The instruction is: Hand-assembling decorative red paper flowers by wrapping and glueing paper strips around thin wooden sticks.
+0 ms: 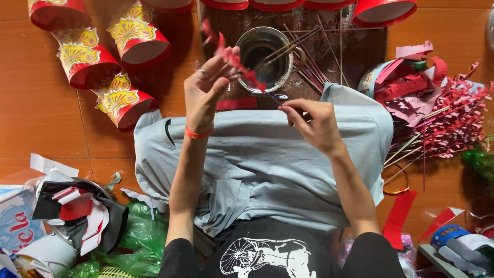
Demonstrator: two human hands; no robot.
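Your left hand (pixel 206 85) is raised above your lap, fingers pinched on a red fringed paper strip (pixel 234 59) that trails down to the thin stick (pixel 275 98) your right hand (pixel 314 121) pinches by its end. Both sit just in front of the glass jar (pixel 265 56) holding sticks, over the grey cloth (pixel 257 159) on your knees.

Red paper cups (pixel 136 38) on wooden floor (pixel 36 103)
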